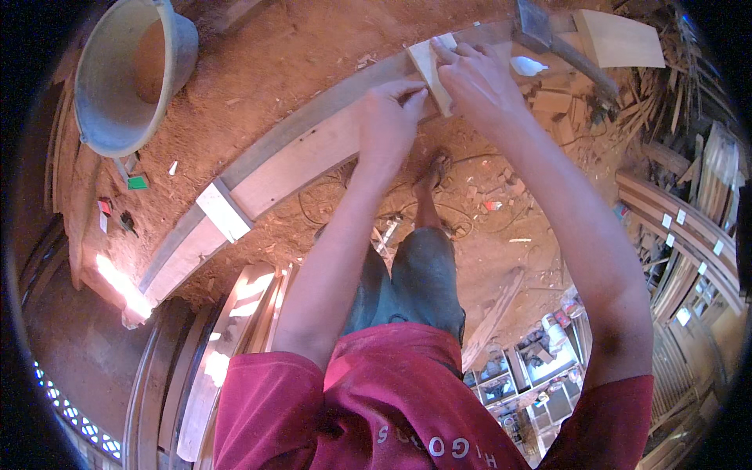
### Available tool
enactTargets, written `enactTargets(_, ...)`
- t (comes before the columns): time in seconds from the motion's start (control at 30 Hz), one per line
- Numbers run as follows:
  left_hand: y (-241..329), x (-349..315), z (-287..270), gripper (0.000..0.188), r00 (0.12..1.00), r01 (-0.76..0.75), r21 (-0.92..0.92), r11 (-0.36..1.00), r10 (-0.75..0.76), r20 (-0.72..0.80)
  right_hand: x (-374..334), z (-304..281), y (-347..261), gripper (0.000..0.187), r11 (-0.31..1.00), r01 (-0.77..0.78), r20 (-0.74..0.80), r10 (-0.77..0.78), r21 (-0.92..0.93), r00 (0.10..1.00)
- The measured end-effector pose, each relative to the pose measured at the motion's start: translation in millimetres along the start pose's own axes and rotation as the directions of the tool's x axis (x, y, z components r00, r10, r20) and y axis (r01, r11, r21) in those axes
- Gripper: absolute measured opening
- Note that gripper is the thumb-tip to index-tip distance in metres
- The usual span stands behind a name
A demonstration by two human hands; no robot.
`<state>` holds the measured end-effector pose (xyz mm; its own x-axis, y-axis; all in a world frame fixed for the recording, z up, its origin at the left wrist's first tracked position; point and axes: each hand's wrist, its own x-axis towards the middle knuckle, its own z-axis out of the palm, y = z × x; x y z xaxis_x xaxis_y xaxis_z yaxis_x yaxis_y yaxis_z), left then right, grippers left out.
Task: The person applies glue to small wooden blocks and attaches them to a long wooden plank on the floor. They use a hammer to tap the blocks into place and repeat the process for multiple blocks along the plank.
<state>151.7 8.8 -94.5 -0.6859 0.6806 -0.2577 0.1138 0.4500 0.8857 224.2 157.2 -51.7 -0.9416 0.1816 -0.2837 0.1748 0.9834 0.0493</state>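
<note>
A pale wooden block (pixel 430 72) lies across a long wooden beam (pixel 301 153) at the upper middle. My right hand (pixel 479 82) grips the block's right side, with its fingers bent over the edge. Just left of the block, my left hand (pixel 388 117) is closed in a pinch, its fingertips close against the block's edge. Whatever may be between those fingertips is too small to make out. A second pale block (pixel 223 210) sits crosswise further down the beam. Beyond my right hand are a hammer (pixel 576 59) and a small white bottle (pixel 528 66).
A large grey bucket (pixel 178 59) stands at the upper left on reddish, dusty ground. A pale wooden panel (pixel 623 39) lies at the upper right, above scattered offcuts (pixel 552 102). Stacked boards (pixel 689 227) fill the right side. A compartmented tray (pixel 540 364) holds small items behind me.
</note>
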Motion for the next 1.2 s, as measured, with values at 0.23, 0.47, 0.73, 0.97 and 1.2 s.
enactTargets(0.23,-16.6,-41.5,17.8,0.06,0.985,-0.16,0.42,0.893,0.174,0.006,-2.9,3.6,4.7,0.036,1.0,-0.021,0.044,0.021,-0.006,0.999)
enactTargets(0.47,-25.3,-50.6,37.4,0.108,0.977,-0.208,0.652,0.729,0.192,0.097,-2.2,-0.7,2.4,0.037,1.0,-0.02,0.047,0.019,0.008,0.999)
enactTargets(0.73,-18.8,-58.9,70.6,0.117,0.969,-0.245,0.788,0.565,0.177,0.175,-1.1,2.8,4.2,0.036,0.999,-0.01,0.016,0.011,-0.031,1.0)
enactTargets(0.97,-16.5,-58.6,80.6,0.111,0.978,-0.197,0.79,0.581,0.169,0.12,-3.9,3.9,4.4,0.037,1.0,-0.009,-0.027,0.009,-0.012,1.0)
enactTargets(1.2,-26.7,-76.9,80.3,0.119,0.971,-0.233,0.821,0.522,0.167,0.17,-2.2,4.0,3.7,0.033,1.0,-0.021,-0.014,0.021,-0.009,1.0)
